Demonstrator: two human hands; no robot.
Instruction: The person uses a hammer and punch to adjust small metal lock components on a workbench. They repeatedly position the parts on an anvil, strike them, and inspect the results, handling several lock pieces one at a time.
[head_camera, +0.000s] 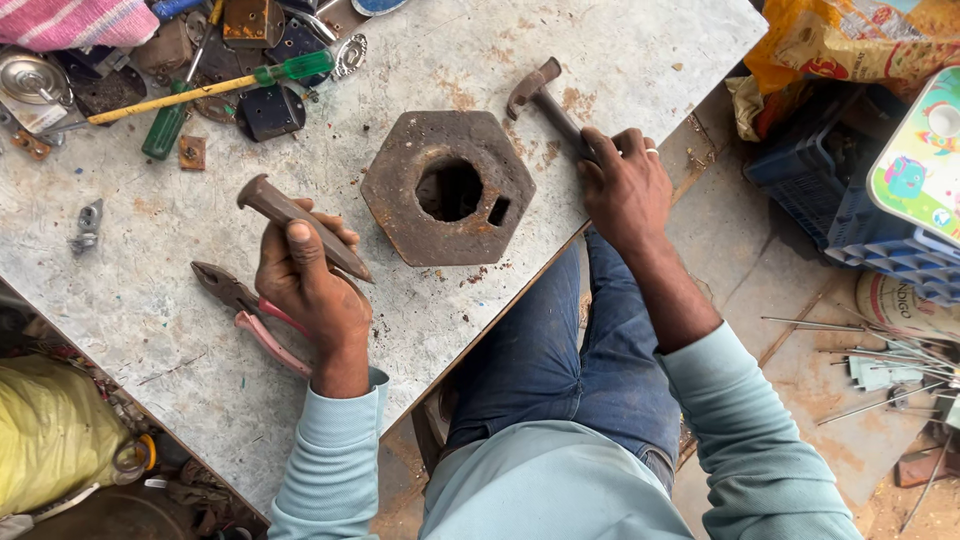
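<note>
My left hand (308, 283) grips a rusty tapered metal punch (300, 223), held slanted above the worktable (160, 330) with its pointed end toward the hexagonal block. That rusty hexagonal iron block (400, 190), with a round hole and a small square slot, lies flat at the table's middle. My right hand (625, 185) closes around the handle of a hammer (540, 95), whose head rests on the table just right of the block.
Pink-handled pliers (250, 315) lie under my left wrist. Green-handled screwdrivers (230, 85), metal plates and small parts crowd the far left. A blue crate (850, 200) and loose metal rods (870, 350) sit on the floor to the right. A yellow bag (50, 430) is at lower left.
</note>
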